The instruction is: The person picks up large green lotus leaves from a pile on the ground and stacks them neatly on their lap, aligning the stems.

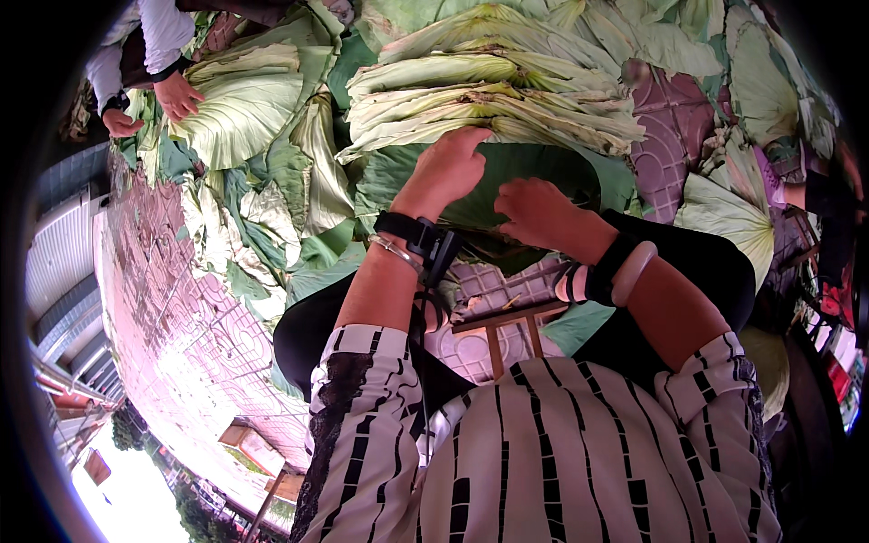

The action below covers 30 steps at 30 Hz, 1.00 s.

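A broad dark green lotus leaf (563, 172) spreads in front of me, below a thick stack of folded pale green lotus leaves (507, 95). My left hand (453, 170) lies at the upper edge of the dark leaf, against the stack's near side. Its fingers are pressed together on the leaf edge, fingertips partly hidden. Lower and to the right, my right hand (541, 214) hovers over or rests on the same leaf; contact is hard to make out. Those fingers are bent and somewhat apart, with nothing visible between them.
At upper left, another person's hands (178, 96) are beside a pale fanned leaf (240, 107). Loose leaves (272, 217) litter the left side, and more leaves (729, 217) lie at right. Patterned reddish paving (204, 317) shows beyond. A wooden frame (507, 319) stands between my feet.
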Available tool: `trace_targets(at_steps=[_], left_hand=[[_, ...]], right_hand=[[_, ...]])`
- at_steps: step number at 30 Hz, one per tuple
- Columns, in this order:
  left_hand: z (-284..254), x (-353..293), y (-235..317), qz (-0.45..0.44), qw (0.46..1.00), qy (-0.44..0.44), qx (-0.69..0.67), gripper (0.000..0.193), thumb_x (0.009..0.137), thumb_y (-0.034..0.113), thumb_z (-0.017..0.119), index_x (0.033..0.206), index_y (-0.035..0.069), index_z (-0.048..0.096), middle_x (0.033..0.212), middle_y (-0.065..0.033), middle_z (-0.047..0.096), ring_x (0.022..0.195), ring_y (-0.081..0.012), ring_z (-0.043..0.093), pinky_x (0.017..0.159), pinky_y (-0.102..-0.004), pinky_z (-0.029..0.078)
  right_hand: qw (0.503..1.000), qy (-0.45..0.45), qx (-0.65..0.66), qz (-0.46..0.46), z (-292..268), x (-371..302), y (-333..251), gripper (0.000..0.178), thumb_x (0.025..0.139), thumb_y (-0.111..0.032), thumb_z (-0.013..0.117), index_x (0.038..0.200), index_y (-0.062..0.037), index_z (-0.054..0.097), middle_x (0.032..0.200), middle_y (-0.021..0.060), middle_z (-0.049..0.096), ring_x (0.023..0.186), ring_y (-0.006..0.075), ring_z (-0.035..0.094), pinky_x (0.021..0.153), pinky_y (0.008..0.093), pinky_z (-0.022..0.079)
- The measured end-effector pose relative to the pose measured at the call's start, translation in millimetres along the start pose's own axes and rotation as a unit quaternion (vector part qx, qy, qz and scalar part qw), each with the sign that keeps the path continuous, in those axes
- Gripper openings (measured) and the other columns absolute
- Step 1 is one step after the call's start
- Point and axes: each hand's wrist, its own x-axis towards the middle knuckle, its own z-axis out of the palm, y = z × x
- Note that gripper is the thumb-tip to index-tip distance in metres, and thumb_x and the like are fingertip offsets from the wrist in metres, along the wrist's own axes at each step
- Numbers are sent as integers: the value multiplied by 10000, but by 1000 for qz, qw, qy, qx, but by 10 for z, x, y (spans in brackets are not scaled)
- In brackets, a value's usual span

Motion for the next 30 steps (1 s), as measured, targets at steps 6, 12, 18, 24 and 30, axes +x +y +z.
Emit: trace_targets(at_steps=[6,12,18,24,30], left_hand=[[0,5,-29,7,1000,20,-1,413,860,151,513,1251,118,641,1182,-212,657,1109,-394,612,961,-458,479],[-63,-11,58,-20,1000,23,2,351,865,168,528,1180,116,673,1091,-203,689,1056,-388,637,917,-462,499],[-281,36,173,13,988,152,-30,211,911,111,509,1014,45,681,900,-120,735,856,-237,716,777,-327,542],[-221,57,157,-20,985,-81,-149,227,851,23,520,1011,12,680,959,-140,730,868,-193,707,779,-314,540],[-9,-10,35,32,999,-3,-40,401,850,63,520,1224,93,661,1144,-192,682,1081,-359,642,948,-410,489]], right_hand=[[999,-36,7,-9,29,42,-9,171,762,-241,700,826,-90,651,885,80,599,888,308,632,757,445,517],[997,62,30,44,-261,159,70,128,815,-200,659,841,-75,669,891,111,619,856,332,652,740,472,535],[953,279,-20,114,-597,312,194,111,843,-166,650,858,-55,647,915,109,613,864,324,649,715,445,550],[945,298,-35,128,-587,315,192,110,829,-158,648,830,-51,625,909,109,608,877,313,644,706,439,557],[939,328,-36,94,-690,283,117,134,819,-160,663,894,-59,617,919,105,602,882,320,640,717,441,550]])
